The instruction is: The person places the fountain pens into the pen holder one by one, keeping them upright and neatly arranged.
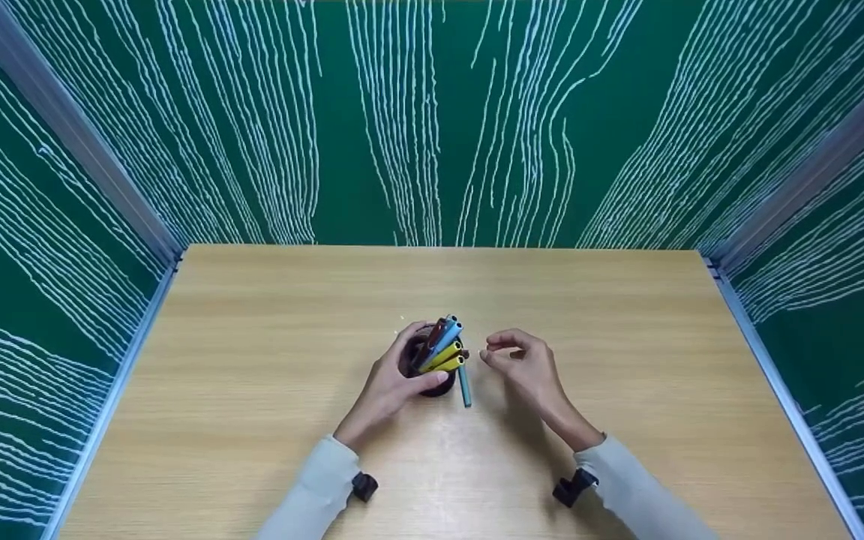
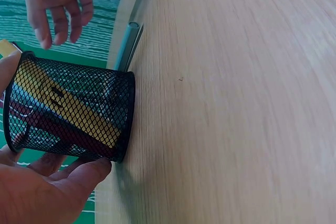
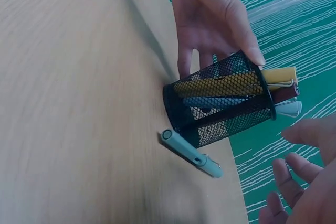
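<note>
A black wire-mesh pen cup (image 2: 71, 111) stands upright on the table, and my left hand (image 1: 391, 381) grips it round the side, thumb near the rim. Several capped pens lean inside, among them yellow pens (image 3: 281, 75), a light blue pen (image 1: 443, 349) and a dark red pen (image 3: 285, 94). Outside the cup, a teal pen (image 3: 191, 153) with a clip lies on the tabletop close to the base. Just right of the cup, my right hand (image 1: 529, 369) hovers with loosely bent fingers and nothing held. In the right wrist view its fingers are apart from the cup.
The light wooden table (image 1: 252, 315) spreads out on all sides of the cup. Behind it rises a green wall (image 1: 469, 120) with white wavy lines, and metal posts (image 1: 814, 172) frame the corners. Black straps with small devices (image 1: 574, 487) sit on both wrists.
</note>
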The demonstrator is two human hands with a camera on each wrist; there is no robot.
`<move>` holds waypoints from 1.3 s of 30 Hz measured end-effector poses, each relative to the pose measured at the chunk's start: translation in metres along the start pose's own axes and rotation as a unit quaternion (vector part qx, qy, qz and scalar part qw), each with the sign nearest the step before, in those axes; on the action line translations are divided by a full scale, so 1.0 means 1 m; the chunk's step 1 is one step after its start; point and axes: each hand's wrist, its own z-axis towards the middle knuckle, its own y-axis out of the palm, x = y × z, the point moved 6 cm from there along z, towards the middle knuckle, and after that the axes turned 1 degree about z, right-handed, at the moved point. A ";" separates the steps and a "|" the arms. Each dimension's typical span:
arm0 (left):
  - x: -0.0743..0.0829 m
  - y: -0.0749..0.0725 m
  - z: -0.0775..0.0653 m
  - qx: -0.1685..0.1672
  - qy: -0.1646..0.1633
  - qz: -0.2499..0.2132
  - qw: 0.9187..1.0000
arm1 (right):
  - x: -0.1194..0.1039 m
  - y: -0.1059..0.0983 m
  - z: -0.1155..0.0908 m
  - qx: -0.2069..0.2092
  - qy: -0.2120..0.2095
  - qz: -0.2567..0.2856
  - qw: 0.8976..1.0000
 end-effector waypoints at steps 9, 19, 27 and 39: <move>0.000 -0.001 -0.001 0.002 0.007 -0.005 1.000 | 0.015 0.010 -0.005 -0.012 0.026 0.017 0.999; 0.002 -0.002 -0.002 0.008 0.001 0.017 1.000 | 0.027 0.024 -0.006 -0.017 -0.040 -0.047 0.998; 0.003 -0.001 -0.001 0.004 -0.001 0.008 1.000 | 0.032 0.031 -0.004 -0.012 -0.075 -0.098 0.992; 0.001 0.000 -0.001 0.000 -0.001 0.002 1.000 | 0.036 0.044 0.001 0.003 -0.074 -0.125 0.989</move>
